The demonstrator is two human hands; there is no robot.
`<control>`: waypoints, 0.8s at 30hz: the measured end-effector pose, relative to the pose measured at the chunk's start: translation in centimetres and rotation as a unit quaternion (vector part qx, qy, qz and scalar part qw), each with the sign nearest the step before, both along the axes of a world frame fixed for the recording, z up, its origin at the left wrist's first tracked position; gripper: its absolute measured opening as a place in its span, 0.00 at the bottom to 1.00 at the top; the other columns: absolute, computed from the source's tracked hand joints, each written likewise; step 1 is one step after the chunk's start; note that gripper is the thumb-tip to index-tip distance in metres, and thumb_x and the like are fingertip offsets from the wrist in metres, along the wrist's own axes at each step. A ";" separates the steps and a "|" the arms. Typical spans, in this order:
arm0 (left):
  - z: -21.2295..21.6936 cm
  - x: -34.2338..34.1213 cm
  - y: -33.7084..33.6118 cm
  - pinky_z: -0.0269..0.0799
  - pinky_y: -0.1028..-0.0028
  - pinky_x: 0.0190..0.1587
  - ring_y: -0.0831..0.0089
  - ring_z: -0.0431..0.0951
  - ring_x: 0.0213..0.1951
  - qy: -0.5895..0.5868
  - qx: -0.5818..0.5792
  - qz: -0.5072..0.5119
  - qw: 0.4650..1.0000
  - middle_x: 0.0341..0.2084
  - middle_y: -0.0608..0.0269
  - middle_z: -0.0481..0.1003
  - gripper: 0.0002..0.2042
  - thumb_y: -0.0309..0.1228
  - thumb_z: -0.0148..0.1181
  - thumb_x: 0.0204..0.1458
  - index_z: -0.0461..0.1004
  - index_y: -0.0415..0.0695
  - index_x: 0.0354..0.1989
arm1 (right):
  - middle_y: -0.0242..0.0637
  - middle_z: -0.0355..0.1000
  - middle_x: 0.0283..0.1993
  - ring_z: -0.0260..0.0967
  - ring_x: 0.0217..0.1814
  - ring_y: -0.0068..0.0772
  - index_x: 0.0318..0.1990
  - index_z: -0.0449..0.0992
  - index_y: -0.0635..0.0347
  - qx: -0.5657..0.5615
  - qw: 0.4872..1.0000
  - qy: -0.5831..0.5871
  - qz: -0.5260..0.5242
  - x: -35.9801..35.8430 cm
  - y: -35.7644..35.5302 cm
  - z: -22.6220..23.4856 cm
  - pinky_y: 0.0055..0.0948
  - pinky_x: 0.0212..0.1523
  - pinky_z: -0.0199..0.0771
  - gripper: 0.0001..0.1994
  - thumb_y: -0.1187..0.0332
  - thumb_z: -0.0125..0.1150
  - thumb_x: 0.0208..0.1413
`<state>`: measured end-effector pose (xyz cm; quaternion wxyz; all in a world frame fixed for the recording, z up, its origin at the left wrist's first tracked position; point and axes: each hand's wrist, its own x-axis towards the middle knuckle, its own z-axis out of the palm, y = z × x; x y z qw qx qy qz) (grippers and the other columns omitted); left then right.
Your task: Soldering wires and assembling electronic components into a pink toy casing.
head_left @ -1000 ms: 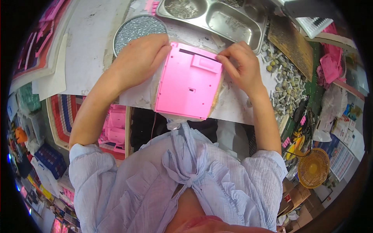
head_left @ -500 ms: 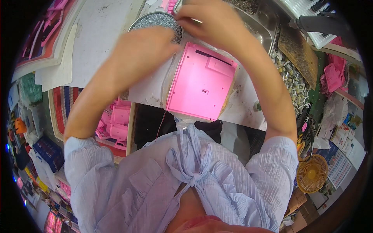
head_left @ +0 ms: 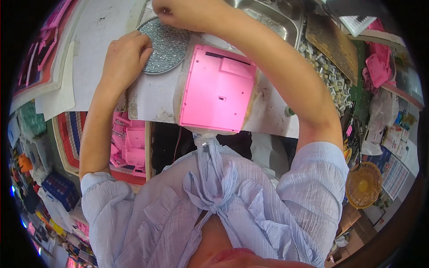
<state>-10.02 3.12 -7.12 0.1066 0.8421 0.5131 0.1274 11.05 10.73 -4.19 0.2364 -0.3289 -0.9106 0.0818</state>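
Observation:
A round metal dish (head_left: pixel 166 47) full of small silvery screws stands on the worktable. At its left rim is my left hand (head_left: pixel 123 58), fingers curled and thumb over the edge; whether it grips the rim or something small I cannot tell. Beyond the dish's far edge, my right hand (head_left: pixel 187 14) is closed, its forearm reaching across from the right. What it holds, if anything, is hidden. Close to my body lies a flat pink plastic housing panel (head_left: pixel 214 91), with a dark slot along its far edge and a raised rectangular block. Neither hand touches it.
A steel tray (head_left: pixel 292 13) with small metal parts stands at the far right. A pile of small pale parts (head_left: pixel 324 67) lies beside a brown board (head_left: pixel 333 51). Pink parts (head_left: pixel 134 140) fill a box below left. An orange basket (head_left: pixel 363 185) sits lower right.
My right hand has moved left, from beside the steel tray to beyond the screw dish. My left hand has drawn back left from over the screws to the dish's rim.

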 end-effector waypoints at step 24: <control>-0.1 2.5 -1.2 0.75 0.65 0.42 0.59 0.81 0.37 -0.105 0.010 0.109 0.988 0.35 0.59 0.81 0.07 0.31 0.63 0.57 0.81 0.41 0.38 | 0.29 0.75 0.36 0.69 0.39 0.38 0.39 0.84 0.51 0.007 0.988 0.123 -0.095 15.3 -18.2 -3.0 0.35 0.40 0.69 0.13 0.70 0.75 0.43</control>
